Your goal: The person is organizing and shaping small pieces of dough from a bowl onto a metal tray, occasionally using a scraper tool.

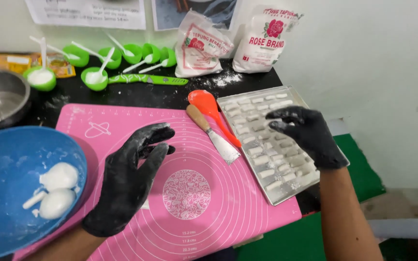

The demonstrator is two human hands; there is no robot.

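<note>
Just under right grip (306, 136) — dough-piece tray (300, 181)

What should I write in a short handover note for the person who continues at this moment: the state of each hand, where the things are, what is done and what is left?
Left hand: black glove, floury, open, above the pink mat, holding nothing.
Right hand: black glove, above the metal tray, fingertips pinched together; whether they hold a dough piece cannot be seen.
Done: rows of small white dough pieces lie in the tray.
Left: two dough balls are in the blue bowl.
Scraper and orange spoon lie between mat and tray.
</note>
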